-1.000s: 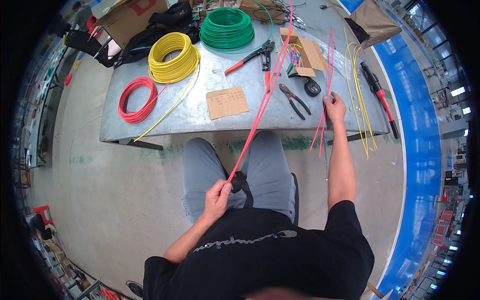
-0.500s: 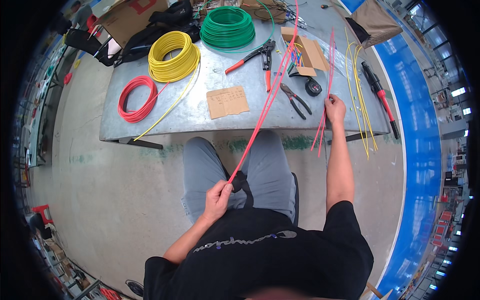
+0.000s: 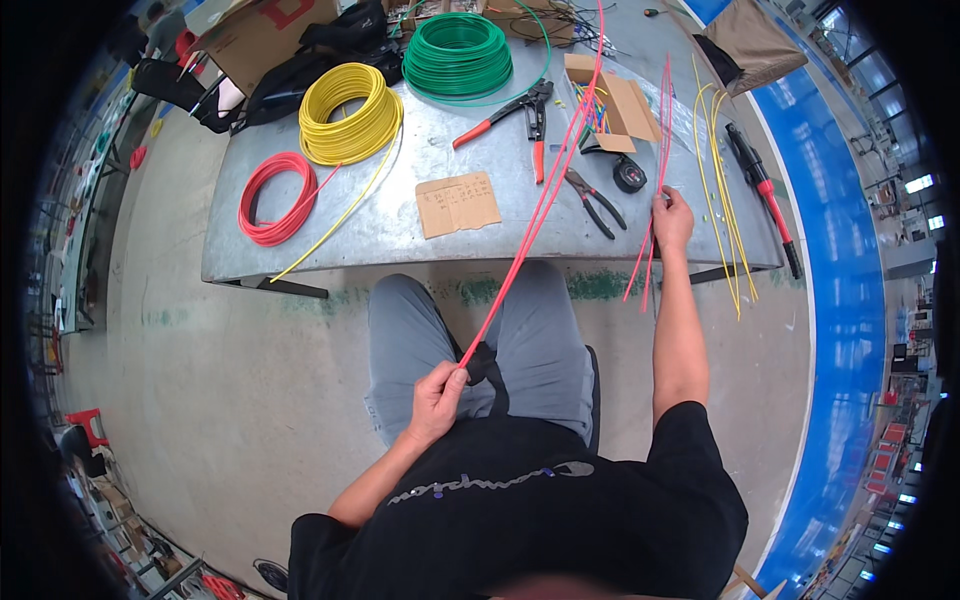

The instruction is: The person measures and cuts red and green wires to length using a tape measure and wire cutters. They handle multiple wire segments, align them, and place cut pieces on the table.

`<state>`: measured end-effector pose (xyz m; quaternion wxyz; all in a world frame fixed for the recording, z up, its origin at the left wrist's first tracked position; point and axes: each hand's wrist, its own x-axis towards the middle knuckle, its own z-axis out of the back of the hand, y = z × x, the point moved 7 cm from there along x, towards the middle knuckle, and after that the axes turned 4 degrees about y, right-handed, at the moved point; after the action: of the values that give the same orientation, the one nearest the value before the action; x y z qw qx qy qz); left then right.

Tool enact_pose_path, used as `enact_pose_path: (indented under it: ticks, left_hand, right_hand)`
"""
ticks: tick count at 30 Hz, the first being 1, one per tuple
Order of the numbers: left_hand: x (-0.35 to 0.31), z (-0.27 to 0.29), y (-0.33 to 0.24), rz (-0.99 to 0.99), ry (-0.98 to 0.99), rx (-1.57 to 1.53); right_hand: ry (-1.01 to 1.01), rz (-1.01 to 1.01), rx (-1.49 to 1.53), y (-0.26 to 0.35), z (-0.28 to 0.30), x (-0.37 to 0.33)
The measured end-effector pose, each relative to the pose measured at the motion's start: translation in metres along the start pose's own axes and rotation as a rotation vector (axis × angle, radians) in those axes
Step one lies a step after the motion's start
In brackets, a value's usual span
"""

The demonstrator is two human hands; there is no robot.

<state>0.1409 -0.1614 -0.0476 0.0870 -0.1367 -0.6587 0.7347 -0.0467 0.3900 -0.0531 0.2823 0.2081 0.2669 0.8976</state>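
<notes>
My left hand [image 3: 437, 394] hangs over my lap and pinches the near end of a long red wire [image 3: 535, 205], which runs taut up and away across the metal table [image 3: 400, 215]. My right hand [image 3: 671, 218] reaches out to the table's near right edge and rests on a bundle of cut red wires [image 3: 655, 175] whose ends dangle over the edge. Cut yellow wires [image 3: 722, 190] lie just right of that hand.
On the table are a red wire coil [image 3: 272, 197], a yellow coil [image 3: 349, 112], a green coil [image 3: 457, 55], a cardboard piece [image 3: 458, 204], red-handled cutters [image 3: 508, 108], black pliers [image 3: 595, 203], a tape measure [image 3: 629, 175], a small open carton [image 3: 612, 96] and a red-handled tool [image 3: 762, 190]. A blue floor strip [image 3: 830, 300] runs on the right.
My right hand has shifted slightly along the table edge on the cut red wires. My left hand keeps its grip on the long red wire, nearly still.
</notes>
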Motion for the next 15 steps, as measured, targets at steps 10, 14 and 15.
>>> enact_pose_path:
  ticks: [10, 14, 15]
  left_hand:
    - [0.0001, -0.0017, -0.0004, 0.003, -0.002, 0.000]
    - [-0.0006, -0.0008, -0.0002, 0.000, 0.007, 0.008]
    - [-0.0011, -0.0008, 0.0011, 0.014, 0.012, 0.008]
  right_hand:
    - [0.047, 0.033, -0.105, 0.0012, -0.0009, 0.0048]
    - [0.043, 0.041, -0.093, -0.0007, -0.0025, 0.0060]
    - [0.035, 0.023, -0.100, -0.0025, -0.0026, 0.0057]
